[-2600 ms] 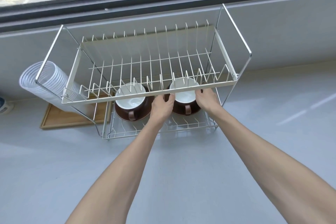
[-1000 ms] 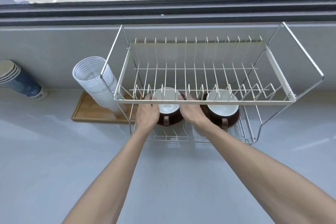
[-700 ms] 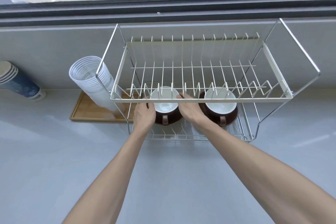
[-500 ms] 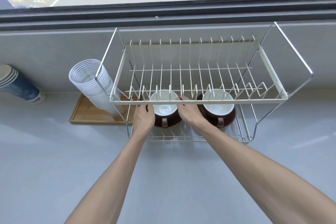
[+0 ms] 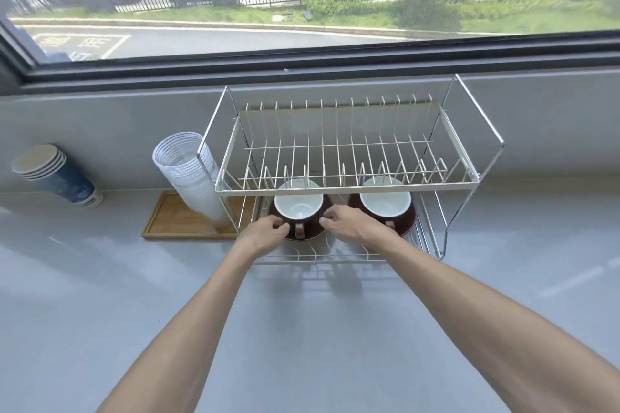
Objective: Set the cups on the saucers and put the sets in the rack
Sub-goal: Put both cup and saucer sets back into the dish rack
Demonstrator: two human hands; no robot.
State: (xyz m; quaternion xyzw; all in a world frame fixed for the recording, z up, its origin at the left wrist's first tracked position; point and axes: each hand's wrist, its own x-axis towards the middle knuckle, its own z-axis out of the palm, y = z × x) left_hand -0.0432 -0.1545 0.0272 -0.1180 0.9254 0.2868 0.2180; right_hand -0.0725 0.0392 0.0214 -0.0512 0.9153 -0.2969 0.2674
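Note:
A two-tier wire rack stands on the grey counter against the wall. On its lower tier sit two sets side by side. Each is a cup that is brown outside and white inside, standing upright on a brown saucer. The left cup has its handle turned toward me on the left saucer. The right cup rests on the right saucer. My left hand and my right hand pinch the left saucer's front rim from either side. The upper tier holds nothing.
Left of the rack, a leaning stack of clear plastic cups stands on a wooden tray. Farther left a stack of blue paper cups leans on the wall. A window ledge runs behind; grey counter spreads in front.
Both hands have moved from the right set to the left one, then drawn back from the left cup's sides to the saucer's front rim. My view has tilted up toward the window.

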